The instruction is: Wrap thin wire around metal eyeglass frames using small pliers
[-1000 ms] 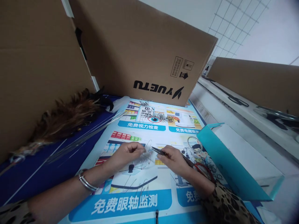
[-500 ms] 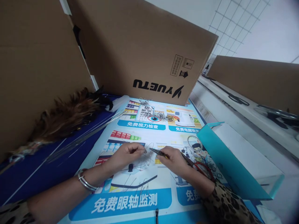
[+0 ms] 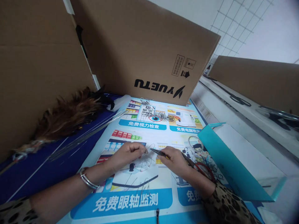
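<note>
My left hand (image 3: 127, 154) pinches a thin bent wire piece (image 3: 147, 155) over a printed blue poster (image 3: 130, 203) that covers the table. My right hand (image 3: 176, 161) grips slim pliers (image 3: 158, 152) with red handles (image 3: 203, 169); their tip points left and nearly meets the wire at my left fingertips. A few more bent wire pieces (image 3: 143, 184) lie on the poster just below my hands. A metal bangle (image 3: 87, 182) circles my left wrist.
Tall cardboard sheets (image 3: 144, 49) wall the left and back. A brown feather duster (image 3: 67, 116) and long straight wires (image 3: 93, 130) lie at left. Small wire heaps (image 3: 161, 116) sit at the poster's far end. A teal folder (image 3: 224, 161) stands at right, scissors (image 3: 238, 100) on the far ledge.
The hands have stayed almost in place. The loop of wire stands lower than a second ago, and the plier tip has come slightly closer to my left fingertips.
</note>
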`<state>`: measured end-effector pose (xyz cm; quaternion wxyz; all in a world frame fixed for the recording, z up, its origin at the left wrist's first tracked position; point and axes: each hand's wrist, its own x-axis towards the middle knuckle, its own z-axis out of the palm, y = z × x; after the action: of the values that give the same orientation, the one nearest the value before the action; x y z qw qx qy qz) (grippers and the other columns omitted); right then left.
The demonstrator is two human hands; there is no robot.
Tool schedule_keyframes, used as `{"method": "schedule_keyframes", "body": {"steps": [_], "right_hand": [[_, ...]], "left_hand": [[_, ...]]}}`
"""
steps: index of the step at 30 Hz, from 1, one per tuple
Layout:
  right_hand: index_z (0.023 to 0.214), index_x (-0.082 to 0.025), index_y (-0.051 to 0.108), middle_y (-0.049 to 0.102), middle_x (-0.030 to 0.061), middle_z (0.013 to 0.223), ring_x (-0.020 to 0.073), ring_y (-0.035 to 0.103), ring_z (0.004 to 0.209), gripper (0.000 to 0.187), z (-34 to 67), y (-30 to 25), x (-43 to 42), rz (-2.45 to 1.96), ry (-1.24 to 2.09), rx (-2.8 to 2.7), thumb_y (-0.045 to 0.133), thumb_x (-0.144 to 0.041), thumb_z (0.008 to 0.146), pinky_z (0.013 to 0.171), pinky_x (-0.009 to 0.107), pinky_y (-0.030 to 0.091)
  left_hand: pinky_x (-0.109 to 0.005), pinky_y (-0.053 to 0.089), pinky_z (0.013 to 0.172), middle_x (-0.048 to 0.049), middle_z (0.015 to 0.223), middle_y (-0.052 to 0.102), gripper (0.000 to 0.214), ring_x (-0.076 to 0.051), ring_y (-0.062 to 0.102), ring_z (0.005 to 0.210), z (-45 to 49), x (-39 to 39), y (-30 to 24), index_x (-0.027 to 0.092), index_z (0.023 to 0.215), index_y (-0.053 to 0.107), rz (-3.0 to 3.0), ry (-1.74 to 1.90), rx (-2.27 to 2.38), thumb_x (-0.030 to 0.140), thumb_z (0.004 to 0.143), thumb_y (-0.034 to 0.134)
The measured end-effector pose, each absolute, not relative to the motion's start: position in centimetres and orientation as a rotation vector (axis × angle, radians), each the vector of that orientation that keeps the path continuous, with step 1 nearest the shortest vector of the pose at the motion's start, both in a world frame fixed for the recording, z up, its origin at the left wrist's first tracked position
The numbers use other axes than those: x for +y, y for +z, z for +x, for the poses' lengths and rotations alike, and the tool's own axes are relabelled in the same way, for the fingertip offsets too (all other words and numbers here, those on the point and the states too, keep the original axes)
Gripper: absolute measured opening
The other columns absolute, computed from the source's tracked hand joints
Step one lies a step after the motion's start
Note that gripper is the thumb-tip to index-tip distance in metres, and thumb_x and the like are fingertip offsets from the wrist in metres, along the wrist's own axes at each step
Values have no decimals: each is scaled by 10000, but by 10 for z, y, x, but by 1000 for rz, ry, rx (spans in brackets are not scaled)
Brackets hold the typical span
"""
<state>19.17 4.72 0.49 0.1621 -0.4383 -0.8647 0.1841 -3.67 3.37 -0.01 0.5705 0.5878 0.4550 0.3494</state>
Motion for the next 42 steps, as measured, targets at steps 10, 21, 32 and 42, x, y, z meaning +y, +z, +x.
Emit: {"method": "schedule_keyframes", "body": {"steps": [10, 21, 32, 42], "right_hand": [[694, -180, 539, 541, -15, 694, 106, 500, 683, 170, 188, 8, 44, -1217, 571, -2470, 531, -276, 833, 596, 196, 326], [646, -176, 527, 531, -19, 658, 107, 491, 648, 219, 186, 10, 41, -1239, 642, -2437, 528, -292, 832, 580, 202, 315], [686, -179, 551, 548, -2, 693, 120, 502, 688, 179, 187, 7, 42, -1247, 561, -2439, 529, -282, 832, 608, 209, 329], [705, -183, 563, 554, 1, 704, 122, 504, 693, 171, 187, 7, 42, -1236, 550, -2452, 517, -280, 838, 617, 214, 337]], "left_hand": [[-198, 316, 482, 10, 612, 514, 220, -97, 420, 543, -36, 36, -5, 111, 783, 629, 1447, 840, 1071, 311, 785, 539], [-204, 332, 487, 6, 619, 515, 224, -101, 421, 544, -35, 34, -5, 114, 754, 615, 1528, 868, 1091, 318, 793, 531], [-207, 301, 484, 18, 595, 462, 240, -100, 392, 541, -36, 34, -3, 117, 749, 605, 1478, 852, 1067, 330, 807, 512], [-193, 271, 433, 34, 553, 432, 239, -85, 353, 478, -35, 32, 1, 137, 744, 610, 1424, 830, 1097, 349, 792, 513]]}}
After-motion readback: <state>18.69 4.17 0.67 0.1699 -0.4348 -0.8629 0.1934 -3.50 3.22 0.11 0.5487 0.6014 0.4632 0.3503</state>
